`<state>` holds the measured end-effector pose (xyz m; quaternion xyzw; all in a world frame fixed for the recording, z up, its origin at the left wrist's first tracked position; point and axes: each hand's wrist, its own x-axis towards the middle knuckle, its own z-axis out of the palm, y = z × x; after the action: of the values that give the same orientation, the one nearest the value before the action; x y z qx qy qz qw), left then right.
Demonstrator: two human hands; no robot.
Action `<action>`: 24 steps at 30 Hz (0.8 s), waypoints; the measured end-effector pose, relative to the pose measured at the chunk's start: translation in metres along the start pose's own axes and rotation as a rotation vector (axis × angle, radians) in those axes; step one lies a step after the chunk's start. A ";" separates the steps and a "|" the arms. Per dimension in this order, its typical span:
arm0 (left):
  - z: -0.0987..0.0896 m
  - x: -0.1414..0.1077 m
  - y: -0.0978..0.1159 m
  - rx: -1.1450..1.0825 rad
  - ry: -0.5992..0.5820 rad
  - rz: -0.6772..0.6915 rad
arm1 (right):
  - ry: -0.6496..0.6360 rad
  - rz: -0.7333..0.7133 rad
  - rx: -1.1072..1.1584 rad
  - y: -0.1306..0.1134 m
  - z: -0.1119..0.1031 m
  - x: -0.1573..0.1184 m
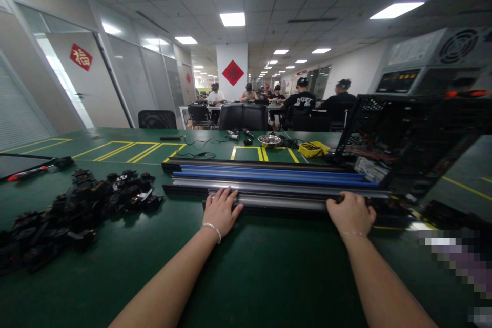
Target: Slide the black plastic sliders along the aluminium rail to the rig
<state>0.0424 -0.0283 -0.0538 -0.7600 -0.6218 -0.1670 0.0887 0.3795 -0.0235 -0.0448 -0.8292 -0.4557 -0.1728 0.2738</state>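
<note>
A long black-and-silver bar (pixel 282 203) lies crosswise in front of me on the green table. My left hand (pixel 222 213) grips its left end, with the fingers over the top and the thumb on the near side. Near the bar's right end, my right hand (pixel 351 215) is closed round it, its fingertips partly hidden. Just behind lie more long parts side by side: a silver-topped bar (pixel 261 185), a blue bar (pixel 272 176) and a black strip (pixel 246 162). They run nearly parallel to the held bar.
A heap of small black parts (pixel 111 200) spreads at left, near a red-handled tool (pixel 28 174). At right stands an open computer case (pixel 415 138). Behind the bars are a metal bowl (pixel 269 140), a yellow tray (pixel 313 149) and cables. Several people sit farther back.
</note>
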 end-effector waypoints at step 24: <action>0.004 0.000 -0.001 -0.008 0.018 -0.003 | -0.071 -0.095 0.089 -0.005 -0.001 -0.002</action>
<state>0.0418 -0.0267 -0.0572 -0.7579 -0.6215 -0.1761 0.0910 0.3742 -0.0237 -0.0435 -0.7993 -0.5111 -0.1357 0.2855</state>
